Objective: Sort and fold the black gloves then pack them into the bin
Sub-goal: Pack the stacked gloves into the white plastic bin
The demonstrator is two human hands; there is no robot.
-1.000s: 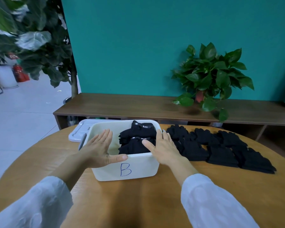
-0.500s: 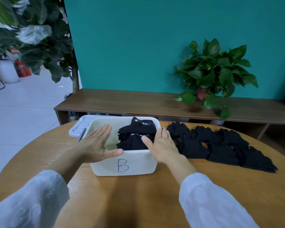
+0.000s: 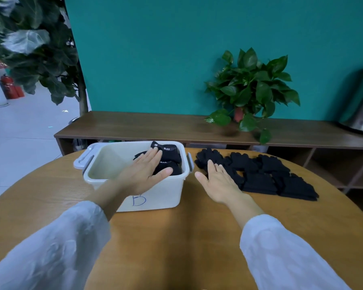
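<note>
Tabletop: gloves point(image 3: 260, 174) beside right hand point(image 3: 220, 181)

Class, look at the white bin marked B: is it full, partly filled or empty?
Partly filled. Folded black gloves fill the white bin's right side; its left side shows bare floor.

1. Left hand point(image 3: 144, 172): palm down, fingers straight and held together, thumb spread out to the side.
2. Right hand point(image 3: 219, 180): palm down, fingers straight and pointing away from the body, thumb spread toward the left hand.
3. Both forearms are bare from the wrist back to loose white sleeves point(image 3: 281, 254); the two arms reach forward, well apart.
</note>
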